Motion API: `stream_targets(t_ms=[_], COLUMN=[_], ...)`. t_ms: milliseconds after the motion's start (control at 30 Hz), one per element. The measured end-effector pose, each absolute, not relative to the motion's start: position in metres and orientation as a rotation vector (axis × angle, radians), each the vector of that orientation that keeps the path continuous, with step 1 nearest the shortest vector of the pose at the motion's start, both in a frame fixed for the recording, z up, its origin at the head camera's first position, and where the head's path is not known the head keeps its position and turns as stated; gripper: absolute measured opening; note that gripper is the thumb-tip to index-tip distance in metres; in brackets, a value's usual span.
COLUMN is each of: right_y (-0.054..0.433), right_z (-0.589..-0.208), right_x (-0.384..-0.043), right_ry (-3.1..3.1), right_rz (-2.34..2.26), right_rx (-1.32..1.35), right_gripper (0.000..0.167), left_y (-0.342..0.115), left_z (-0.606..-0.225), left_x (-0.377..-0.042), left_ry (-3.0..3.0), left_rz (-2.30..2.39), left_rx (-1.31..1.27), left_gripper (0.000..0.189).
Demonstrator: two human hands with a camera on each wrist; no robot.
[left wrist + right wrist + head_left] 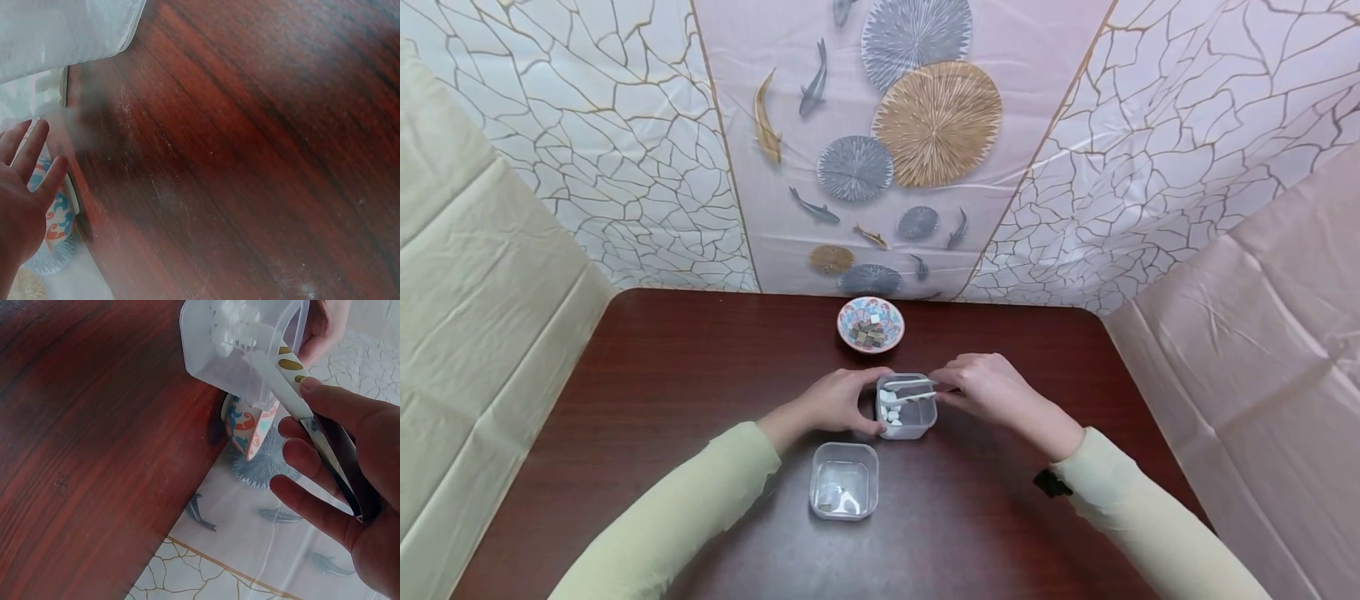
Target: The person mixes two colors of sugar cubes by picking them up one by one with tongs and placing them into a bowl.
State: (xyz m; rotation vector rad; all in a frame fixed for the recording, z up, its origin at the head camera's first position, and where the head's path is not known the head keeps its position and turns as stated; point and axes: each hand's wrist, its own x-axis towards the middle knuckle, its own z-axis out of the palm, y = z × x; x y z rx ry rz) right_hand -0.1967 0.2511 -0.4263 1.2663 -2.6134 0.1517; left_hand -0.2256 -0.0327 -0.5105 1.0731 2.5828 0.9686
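My left hand (842, 402) grips a small clear plastic container (907, 433) from its left side, thumb at the near edge and fingers at the far edge. Small white cubes (891, 413) lie mostly along the left of that container. From the right, my right hand (987, 388) holds tongs (290, 394) with white, gold-spotted arms and a metal handle. Thumb and fingers pinch the handle in the right wrist view, while the remaining fingers stand away from it. The tongs' tips reach into the container, over the cubes.
Beyond the container stands a patterned bowl (846, 312) with several brownish square pieces (868, 336) and a white one (875, 318). A second clear container (844, 515) stands nearer me, to the left. Patterned cloth (655, 167) hangs behind the dark wooden table (700, 350).
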Motion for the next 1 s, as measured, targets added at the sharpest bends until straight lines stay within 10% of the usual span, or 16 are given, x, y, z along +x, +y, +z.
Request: stream_targets(t_ms=[1000], right_y=[0.263], right_z=[-0.423], right_x=[-0.188], right_ry=[-2.604], right_rz=[0.228], right_rx=[1.229], right_gripper=[0.018], left_y=[-0.033], left_z=[-0.510], left_x=[-0.224], left_ry=[2.570], left_rz=[1.004], left_rx=[1.031], left_gripper=[0.089])
